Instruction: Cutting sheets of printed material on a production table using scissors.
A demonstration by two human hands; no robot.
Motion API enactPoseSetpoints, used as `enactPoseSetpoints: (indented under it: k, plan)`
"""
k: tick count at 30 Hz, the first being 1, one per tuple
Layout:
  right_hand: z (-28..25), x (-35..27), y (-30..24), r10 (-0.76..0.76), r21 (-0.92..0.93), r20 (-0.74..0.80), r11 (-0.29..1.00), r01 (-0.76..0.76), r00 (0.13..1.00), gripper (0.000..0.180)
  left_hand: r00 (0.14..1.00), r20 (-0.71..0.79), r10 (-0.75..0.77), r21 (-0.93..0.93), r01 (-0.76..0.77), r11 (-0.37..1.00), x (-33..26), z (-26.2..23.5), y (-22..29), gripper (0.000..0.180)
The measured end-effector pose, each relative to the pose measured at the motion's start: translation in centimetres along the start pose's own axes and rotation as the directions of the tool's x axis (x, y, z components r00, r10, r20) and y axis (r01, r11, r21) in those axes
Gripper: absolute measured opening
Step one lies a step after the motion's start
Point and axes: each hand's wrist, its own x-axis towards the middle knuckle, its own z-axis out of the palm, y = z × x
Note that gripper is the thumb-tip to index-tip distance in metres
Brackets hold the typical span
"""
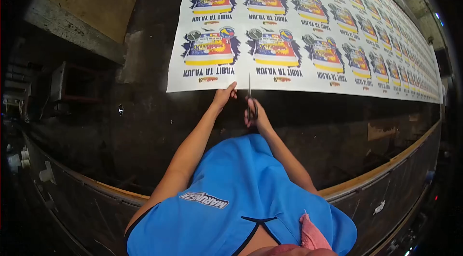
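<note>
- My right hand [257, 113] is curled round the dark handles of the scissors [250, 97], their blades crossing the near edge of the white sheet [195, 83].
- My left hand [224, 96], just beside, pinches that edge, thumb on top.
- The sheet, printed with colourful rows, spreads away over the dark tabletop [308, 130].

I'm wearing a bright blue shirt [251, 174], black trim [259, 219] edging its V-shaped neckline, black banding the left sleeve [147, 227]. Slanted white-and-dark lettered marking [204, 199] showing across the front. Pink cloth [313, 235] hanging by my neck. Forearms [192, 143] going bare.
</note>
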Motion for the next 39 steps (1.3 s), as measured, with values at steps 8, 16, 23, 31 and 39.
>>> enactPoseSetpoints:
  k: [8,16,23,31,39]
  plan:
    - [2.3,-2.5,0.3,-0.2,0.081,-0.165,0.973,0.215,0.966,0.055,0.997,0.066,-0.04,0.038,0.038,0.999,-1.6,-1.1,-0.2,0.027]
    - [0.1,8.8,-5.2,-0.224,0.054,-0.182,0.97,0.237,0.957,0.058,0.995,0.082,-0.047,-0.025,0.05,0.998,-1.6,-0.5,0.5,0.021]
    - [-1.9,23.9,-11.7,-0.252,0.009,-0.181,0.966,0.258,0.951,0.053,0.983,0.096,-0.159,0.079,0.152,0.985,-2.3,-1.6,4.1,0.026]
    - [-5.2,42.2,-23.5,-0.302,-0.004,-0.135,0.952,0.305,0.944,0.063,0.845,-0.05,-0.533,0.185,0.532,0.826,-2.4,-2.3,9.7,0.025]
    - [-7.4,61.8,-34.2,-0.414,-0.375,-0.172,0.866,0.33,0.894,0.058,0.67,-0.185,-0.719,-0.167,0.7,0.695,-3.3,-1.8,9.7,0.033]
